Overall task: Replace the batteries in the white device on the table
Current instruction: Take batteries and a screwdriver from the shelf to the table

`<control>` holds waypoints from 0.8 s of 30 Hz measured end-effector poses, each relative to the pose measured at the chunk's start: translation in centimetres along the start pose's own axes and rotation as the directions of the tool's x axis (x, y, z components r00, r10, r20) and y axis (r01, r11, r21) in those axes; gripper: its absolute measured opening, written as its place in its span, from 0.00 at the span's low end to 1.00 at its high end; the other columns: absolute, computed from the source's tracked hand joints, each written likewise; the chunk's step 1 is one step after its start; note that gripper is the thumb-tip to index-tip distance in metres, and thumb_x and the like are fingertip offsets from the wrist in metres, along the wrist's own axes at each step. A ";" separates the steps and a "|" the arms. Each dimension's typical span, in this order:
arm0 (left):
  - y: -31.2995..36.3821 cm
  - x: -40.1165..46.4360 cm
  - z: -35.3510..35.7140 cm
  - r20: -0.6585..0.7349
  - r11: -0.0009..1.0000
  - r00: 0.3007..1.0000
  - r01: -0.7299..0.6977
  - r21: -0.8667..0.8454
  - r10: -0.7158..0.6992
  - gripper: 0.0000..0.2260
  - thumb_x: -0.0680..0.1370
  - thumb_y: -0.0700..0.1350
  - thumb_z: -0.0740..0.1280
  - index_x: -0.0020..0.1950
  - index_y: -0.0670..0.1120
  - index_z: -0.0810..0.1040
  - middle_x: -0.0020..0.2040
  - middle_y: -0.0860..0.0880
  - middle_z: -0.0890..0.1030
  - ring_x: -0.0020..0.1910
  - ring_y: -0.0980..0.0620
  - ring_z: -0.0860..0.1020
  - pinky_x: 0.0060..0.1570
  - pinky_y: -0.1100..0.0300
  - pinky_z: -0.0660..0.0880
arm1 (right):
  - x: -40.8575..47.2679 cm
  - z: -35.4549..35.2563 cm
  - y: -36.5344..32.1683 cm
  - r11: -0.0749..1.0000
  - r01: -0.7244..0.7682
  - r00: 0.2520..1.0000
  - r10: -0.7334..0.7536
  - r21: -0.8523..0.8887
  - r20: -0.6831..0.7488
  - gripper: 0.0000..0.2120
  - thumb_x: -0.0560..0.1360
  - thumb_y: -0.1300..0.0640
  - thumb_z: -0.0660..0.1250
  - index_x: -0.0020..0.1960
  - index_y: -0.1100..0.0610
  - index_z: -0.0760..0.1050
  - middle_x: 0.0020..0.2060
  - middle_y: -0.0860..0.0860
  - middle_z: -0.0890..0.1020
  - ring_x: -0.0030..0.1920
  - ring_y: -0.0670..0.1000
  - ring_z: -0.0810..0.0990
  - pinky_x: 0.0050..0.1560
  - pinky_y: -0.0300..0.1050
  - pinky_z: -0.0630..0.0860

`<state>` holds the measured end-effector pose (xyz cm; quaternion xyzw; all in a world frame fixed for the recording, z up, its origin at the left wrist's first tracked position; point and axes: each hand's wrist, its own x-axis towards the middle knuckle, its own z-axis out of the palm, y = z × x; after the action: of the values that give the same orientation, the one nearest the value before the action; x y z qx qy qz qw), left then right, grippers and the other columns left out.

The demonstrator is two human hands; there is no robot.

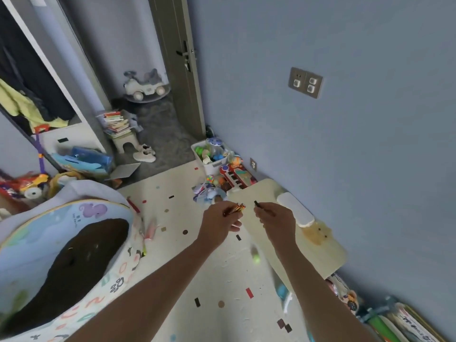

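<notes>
The white device (295,212), long and rounded, lies on the small cream table (323,255) against the blue wall. My left hand (218,224) is raised over the table's near-left edge, its fingers closed on a pair of orange-and-black batteries (235,209) that stick out toward the table. My right hand (276,222) hovers above the table just left of the device, pinching a thin dark object (257,204) whose tip points up and away; whether it is a battery or a tool I cannot tell. Neither hand touches the device.
A yellowish toy-shaped item (317,233) lies on the table beside the device. A toy piano (235,177), a white toy bin (209,155) and loose toys crowd the table's far end. A round fabric play tub (66,255) fills the left. Boxes (404,324) sit bottom right.
</notes>
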<state>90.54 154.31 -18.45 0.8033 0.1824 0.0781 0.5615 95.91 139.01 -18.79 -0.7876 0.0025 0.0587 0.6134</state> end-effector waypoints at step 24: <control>-9.4 42.2 16.0 0.623 0.981 0.782 -0.140 0.136 0.025 0.04 0.77 0.42 0.72 0.51 0.46 0.84 0.38 0.47 0.85 0.37 0.49 0.85 0.32 0.58 0.82 | 32.8 5.1 14.1 0.916 -0.314 0.762 0.399 0.248 -0.511 0.04 0.73 0.57 0.74 0.47 0.53 0.86 0.34 0.47 0.86 0.33 0.45 0.79 0.40 0.44 0.77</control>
<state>132.75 159.22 -36.24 0.8378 -0.0409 -0.1810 0.5135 127.00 142.73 -36.79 -0.7079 0.3333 -0.0553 0.6202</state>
